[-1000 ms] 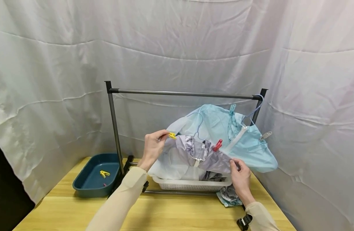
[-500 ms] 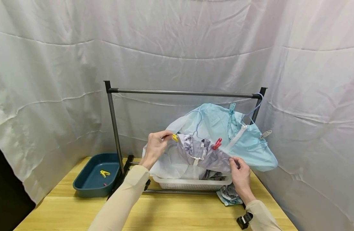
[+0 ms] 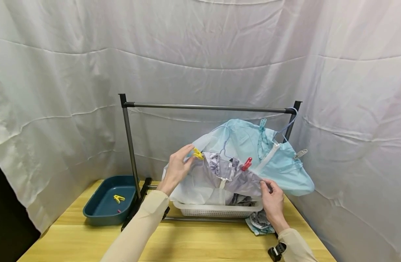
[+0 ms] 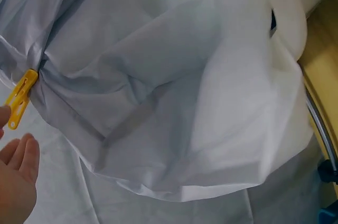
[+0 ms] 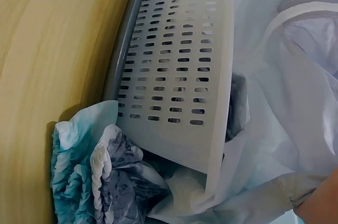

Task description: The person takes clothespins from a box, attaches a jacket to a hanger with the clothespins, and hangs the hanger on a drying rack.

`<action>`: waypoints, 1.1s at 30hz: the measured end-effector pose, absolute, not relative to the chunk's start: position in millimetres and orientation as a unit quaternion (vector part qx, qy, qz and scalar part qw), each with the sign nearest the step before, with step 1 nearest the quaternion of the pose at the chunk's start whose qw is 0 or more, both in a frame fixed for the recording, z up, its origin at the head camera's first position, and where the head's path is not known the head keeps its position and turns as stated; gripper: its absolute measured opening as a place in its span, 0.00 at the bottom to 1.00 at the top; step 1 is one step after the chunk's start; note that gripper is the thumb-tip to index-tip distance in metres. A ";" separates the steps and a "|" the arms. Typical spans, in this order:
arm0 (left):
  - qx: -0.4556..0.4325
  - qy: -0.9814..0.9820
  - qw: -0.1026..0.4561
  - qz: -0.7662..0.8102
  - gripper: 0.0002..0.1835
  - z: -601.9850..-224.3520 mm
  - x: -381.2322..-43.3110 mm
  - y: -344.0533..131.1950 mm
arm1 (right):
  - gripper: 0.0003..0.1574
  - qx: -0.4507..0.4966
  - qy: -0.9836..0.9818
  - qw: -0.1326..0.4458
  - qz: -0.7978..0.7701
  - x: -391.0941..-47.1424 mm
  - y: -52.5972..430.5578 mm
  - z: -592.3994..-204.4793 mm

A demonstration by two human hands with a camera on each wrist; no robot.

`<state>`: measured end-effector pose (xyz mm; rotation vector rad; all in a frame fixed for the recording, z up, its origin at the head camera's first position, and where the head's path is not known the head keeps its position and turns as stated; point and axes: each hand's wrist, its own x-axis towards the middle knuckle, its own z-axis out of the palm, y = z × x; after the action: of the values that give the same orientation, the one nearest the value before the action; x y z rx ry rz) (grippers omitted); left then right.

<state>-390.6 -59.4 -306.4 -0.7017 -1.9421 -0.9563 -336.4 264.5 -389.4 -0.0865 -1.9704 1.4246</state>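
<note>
One lilac garment (image 3: 243, 183) was spread on a blue hanger (image 3: 224, 149) over the white basket (image 3: 217, 207), a yellow peg (image 3: 197, 154) and red peg (image 3: 247, 164) clipped at its shoulders. From my remote seat I saw the left hand (image 3: 175, 170) with its fingers spread, a fingertip touching the yellow peg; the right hand (image 3: 273, 202) pinched the garment's right end. Behind, a turquoise garment (image 3: 287, 173) hung from the rack (image 3: 203, 107); a teal tub (image 3: 103, 220) stood leftward on the counter (image 3: 200, 240)

A pale curtain (image 3: 200, 43) (creased) backs the table (image 3: 200, 240)
</note>
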 end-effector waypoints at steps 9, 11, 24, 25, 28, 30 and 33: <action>-0.233 -0.778 0.422 -0.404 0.14 -330.5 -383.3 -78.3 | 0.16 -0.049 -0.741 0.402 0.536 -334.1 272.1 -383.1; -0.225 -0.780 0.417 -0.410 0.12 -336.2 -382.2 -83.2 | 0.16 -0.052 -0.730 0.416 0.539 -334.3 276.6 -381.4; -0.208 -0.854 0.298 -0.374 0.09 -382.8 -379.8 -100.9 | 0.18 -0.125 -0.647 0.537 0.527 -340.6 306.8 -351.1; -0.212 -0.858 0.287 -0.371 0.09 -386.2 -379.3 -101.5 | 0.19 -0.140 -0.648 0.535 0.524 -340.1 308.6 -348.6; -0.212 -0.868 0.261 -0.364 0.08 -394.5 -377.9 -102.4 | 0.22 -0.180 -0.643 0.525 0.528 -339.7 314.7 -342.9; -0.207 -0.874 0.252 -0.361 0.08 -398.5 -377.4 -102.6 | 0.23 -0.192 -0.633 0.521 0.539 -340.9 319.3 -340.8; -0.200 -0.879 0.246 -0.355 0.08 -401.8 -377.3 -102.7 | 0.23 -0.198 -0.609 0.524 0.562 -344.4 326.5 -338.1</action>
<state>-377.3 -102.7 -401.8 -0.5467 -2.3995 -0.9682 -344.4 326.5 -338.1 -0.4744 -1.4568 1.3456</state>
